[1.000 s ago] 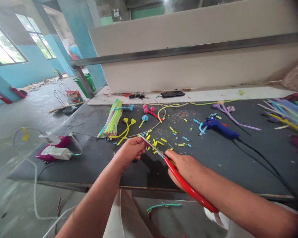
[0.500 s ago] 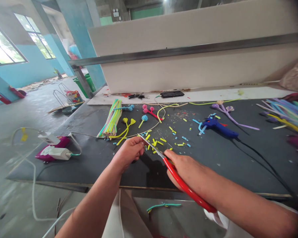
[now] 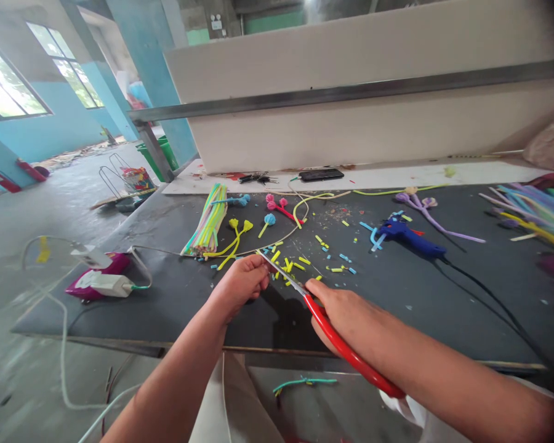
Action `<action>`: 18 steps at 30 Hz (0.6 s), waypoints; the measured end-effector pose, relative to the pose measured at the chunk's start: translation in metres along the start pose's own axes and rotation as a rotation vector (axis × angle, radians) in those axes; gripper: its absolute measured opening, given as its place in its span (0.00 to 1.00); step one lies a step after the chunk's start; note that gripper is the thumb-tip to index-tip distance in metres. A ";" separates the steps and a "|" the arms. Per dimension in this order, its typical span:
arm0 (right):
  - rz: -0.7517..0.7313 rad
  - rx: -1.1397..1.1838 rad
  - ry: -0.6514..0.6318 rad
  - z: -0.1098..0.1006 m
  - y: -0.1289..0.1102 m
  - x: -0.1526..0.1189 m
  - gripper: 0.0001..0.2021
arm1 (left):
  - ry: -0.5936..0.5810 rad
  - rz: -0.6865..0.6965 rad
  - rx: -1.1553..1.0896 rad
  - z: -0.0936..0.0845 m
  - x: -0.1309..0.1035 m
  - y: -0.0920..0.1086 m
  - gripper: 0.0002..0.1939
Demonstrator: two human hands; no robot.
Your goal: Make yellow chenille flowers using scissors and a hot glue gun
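My right hand (image 3: 339,307) is closed around the red-handled scissors (image 3: 346,347), their blades pointing up and left. The blade tips reach the pinched fingers of my left hand (image 3: 242,280). Whatever those fingers hold is hidden or too small to make out. Just beyond the blades, several short yellow and blue cut pieces (image 3: 299,266) lie scattered on the dark table (image 3: 175,314). Behind my left hand are a yellow pipe-cleaner flower stem (image 3: 233,246) and a blue-headed flower (image 3: 268,220) on a short yellow stem.
A bundle of pipe cleaners (image 3: 210,218) lies at the back left, with a pink flower stem (image 3: 284,209) farther right. On the right are a blue glue gun (image 3: 409,239) with a black cord, a purple stem (image 3: 427,218) and more pipe cleaners (image 3: 535,212). A power strip (image 3: 96,280) sits left.
Both hands and the scissors hold nearly the same position. The whole view has shifted very slightly.
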State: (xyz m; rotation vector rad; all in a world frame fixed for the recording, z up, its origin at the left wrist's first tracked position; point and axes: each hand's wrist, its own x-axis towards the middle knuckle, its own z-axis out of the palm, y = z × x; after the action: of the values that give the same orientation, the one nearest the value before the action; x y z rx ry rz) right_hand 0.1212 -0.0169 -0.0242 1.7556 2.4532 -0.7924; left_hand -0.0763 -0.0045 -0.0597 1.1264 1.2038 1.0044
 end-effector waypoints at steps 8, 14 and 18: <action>-0.084 -0.023 0.141 0.006 0.008 0.011 0.07 | -0.007 -0.012 0.012 0.000 0.003 0.003 0.11; 0.008 0.011 0.075 -0.003 0.000 0.011 0.07 | 0.045 -0.048 -0.002 -0.007 -0.004 0.002 0.10; 0.003 -0.018 0.086 -0.006 -0.002 0.012 0.08 | 0.050 -0.050 0.000 -0.007 -0.006 0.002 0.10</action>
State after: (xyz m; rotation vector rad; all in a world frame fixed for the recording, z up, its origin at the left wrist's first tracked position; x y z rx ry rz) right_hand 0.1166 -0.0045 -0.0217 1.8238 2.5024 -0.7062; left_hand -0.0835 -0.0092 -0.0564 1.0712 1.2657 0.9995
